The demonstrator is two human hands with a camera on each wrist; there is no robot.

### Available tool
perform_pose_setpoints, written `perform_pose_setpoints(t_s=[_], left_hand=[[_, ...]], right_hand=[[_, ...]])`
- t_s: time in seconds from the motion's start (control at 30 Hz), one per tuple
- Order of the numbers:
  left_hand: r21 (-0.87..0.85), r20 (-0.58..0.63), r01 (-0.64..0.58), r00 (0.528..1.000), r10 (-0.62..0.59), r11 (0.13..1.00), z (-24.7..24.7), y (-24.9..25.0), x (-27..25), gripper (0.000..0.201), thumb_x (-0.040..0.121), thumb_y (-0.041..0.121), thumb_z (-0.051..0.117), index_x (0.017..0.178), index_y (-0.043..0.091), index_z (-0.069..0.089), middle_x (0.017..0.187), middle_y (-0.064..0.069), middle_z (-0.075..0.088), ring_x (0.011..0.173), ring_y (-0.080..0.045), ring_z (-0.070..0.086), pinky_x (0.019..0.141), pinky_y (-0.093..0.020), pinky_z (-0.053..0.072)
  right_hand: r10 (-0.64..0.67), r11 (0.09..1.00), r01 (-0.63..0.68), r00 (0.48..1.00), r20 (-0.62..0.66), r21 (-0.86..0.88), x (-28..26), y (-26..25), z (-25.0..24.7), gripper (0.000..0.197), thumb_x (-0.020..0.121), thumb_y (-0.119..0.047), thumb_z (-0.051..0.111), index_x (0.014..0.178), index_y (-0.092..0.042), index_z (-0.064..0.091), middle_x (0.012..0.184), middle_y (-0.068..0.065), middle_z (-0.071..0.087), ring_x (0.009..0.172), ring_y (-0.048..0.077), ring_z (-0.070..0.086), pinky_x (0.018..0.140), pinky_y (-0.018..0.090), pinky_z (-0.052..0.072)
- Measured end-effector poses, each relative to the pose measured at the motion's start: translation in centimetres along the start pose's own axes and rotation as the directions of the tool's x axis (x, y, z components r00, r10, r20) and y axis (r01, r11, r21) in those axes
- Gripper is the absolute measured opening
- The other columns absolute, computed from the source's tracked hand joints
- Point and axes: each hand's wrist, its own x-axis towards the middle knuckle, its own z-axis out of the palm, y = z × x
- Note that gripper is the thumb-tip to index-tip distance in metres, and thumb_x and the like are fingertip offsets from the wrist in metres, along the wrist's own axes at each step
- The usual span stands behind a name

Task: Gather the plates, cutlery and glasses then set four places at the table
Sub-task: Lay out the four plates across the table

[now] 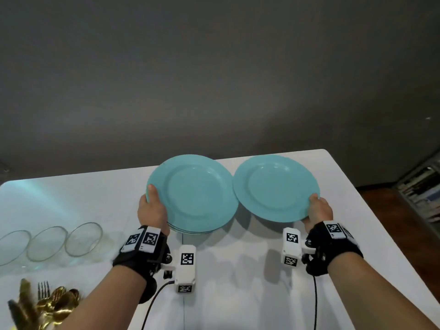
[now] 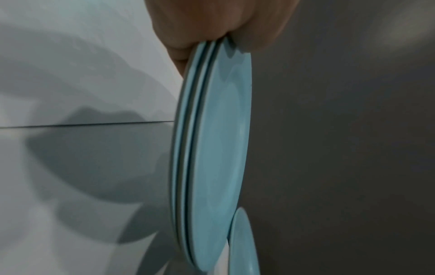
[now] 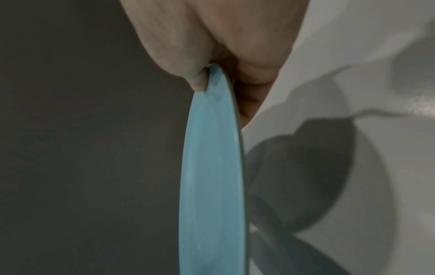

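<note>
While we hold plates in both hands above the white table, these are the points that matter for handling them.

Left hand: our left hand grips the near-left rim of the plate stack, thumb on top, fingers underneath. The left wrist view shows three rims packed together.

Right hand: our right hand pinches the near-right rim of the single plate, thumb on the upper face, fingers curled below.

Where the plates are: both are lifted off the table toward its far edge, the single plate nearer the far right corner; their rims meet or overlap between our hands, and we cannot tell which.

Weight: we judge the stack clearly heavier than the single plate, and held at one edge it will want to tip away from the hand.

Surface: the glaze looks smooth and glossy, so likely slippery; stacked plates may slide on each other if tilted.

Fragility: stiff and probably brittle, so we set them down flat and avoid knocking the rims.

Grip point: the raised rim, with fingers well under.

Other pieces: three glasses stand by the left edge; gold cutlery lies at the near left corner.
</note>
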Motion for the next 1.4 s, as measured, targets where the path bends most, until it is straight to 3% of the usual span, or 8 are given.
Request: perform_pose_setpoints(t_s=[0.2,0.4,0.53,0.67,0.83,1.17,1.33,1.4], left_hand=[[-0.004,-0.086,0.032,0.996,-0.032,0.999,0.7,-0.2,0.5,0.057,0.098,0.048,0.03,0.13,0.005,0.049,0.132,-0.02,0.052,0.12,-0.034,0.049,0.094,-0.035,0.038],[-0.024,-0.053,0.078,0.995,-0.079,0.997,1.1,-0.2,0.2,0.058,0.096,0.051,0.031,0.133,0.009,0.047,0.133,-0.016,0.051,0.118,-0.032,0.051,0.087,-0.032,0.038],[-0.037,-0.048,0.075,0.996,-0.077,0.996,1.8,-0.4,0.3,0.059,0.096,0.051,0.031,0.133,0.008,0.047,0.133,-0.013,0.052,0.118,-0.031,0.051,0.09,-0.034,0.04],[-0.064,-0.014,0.08,0.997,-0.081,0.995,2.6,-0.1,0.1,0.056,0.097,0.049,0.032,0.132,0.009,0.047,0.131,-0.012,0.052,0.108,-0.026,0.051,0.084,-0.032,0.039],[-0.06,0.005,0.076,0.997,-0.075,0.995,3.3,-0.2,0.0,0.055,0.097,0.049,0.031,0.133,0.009,0.047,0.13,-0.012,0.052,0.1,-0.023,0.049,0.082,-0.032,0.039],[-0.049,0.051,0.079,0.996,-0.076,0.996,5.1,-0.4,-0.5,0.054,0.098,0.046,0.031,0.131,0.007,0.048,0.13,-0.014,0.053,0.099,-0.024,0.05,0.082,-0.031,0.04],[-0.053,0.053,0.074,0.996,-0.071,0.996,5.5,-0.9,-0.3,0.054,0.097,0.049,0.032,0.13,0.009,0.049,0.128,-0.013,0.054,0.099,-0.023,0.051,0.086,-0.034,0.043],[-0.05,0.05,0.073,0.996,-0.07,0.996,5.7,-1.1,-0.3,0.055,0.097,0.049,0.032,0.13,0.009,0.049,0.128,-0.013,0.054,0.099,-0.024,0.051,0.087,-0.034,0.043]], right_hand=[[0.182,0.983,-0.181,0.982,-0.046,0.027,3.8,1.9,0.1,0.04,0.096,-0.014,0.037,0.134,-0.003,0.042,0.132,0.02,0.053,0.109,0.044,0.058,0.076,0.061,0.05],[0.28,0.959,-0.282,0.954,-0.104,-0.005,3.5,1.3,0.3,0.042,0.096,-0.005,0.038,0.137,0.002,0.042,0.137,0.019,0.05,0.114,0.033,0.057,0.031,0.03,0.047],[0.287,0.958,-0.287,0.953,-0.093,0.01,3.1,-0.1,0.5,0.041,0.098,-0.014,0.044,0.133,0.008,0.042,0.137,0.023,0.048,0.12,0.031,0.051,0.076,0.026,0.044],[0.265,0.958,-0.276,0.956,-0.124,-0.08,5.1,0.0,-0.5,0.051,0.096,-0.026,0.05,0.14,-0.004,0.039,0.136,0.016,0.052,0.119,0.033,0.056,0.06,0.027,0.052],[0.254,0.966,-0.26,0.952,-0.172,-0.011,10.3,2.0,-2.0,0.077,0.067,-0.036,0.073,0.133,-0.01,0.043,0.125,0.019,0.055,0.099,0.041,0.062,0.08,0.061,0.051],[0.153,0.982,-0.132,0.975,-0.159,0.134,10.6,0.3,-2.9,0.075,0.053,-0.022,0.078,0.123,-0.008,0.054,0.112,0.011,0.063,0.091,0.034,0.065,0.081,0.049,0.053],[0.175,0.98,-0.172,0.984,-0.029,0.097,10.9,-0.3,-3.4,0.033,0.059,-0.029,0.077,0.08,-0.012,0.057,0.095,0.01,0.067,0.081,0.027,0.066,0.059,0.04,0.061],[0.189,0.981,-0.185,0.98,-0.061,0.062,11.5,0.0,-3.7,0.041,0.049,-0.033,0.079,0.079,-0.016,0.058,0.097,0.01,0.068,0.084,0.03,0.067,0.069,0.045,0.06]])
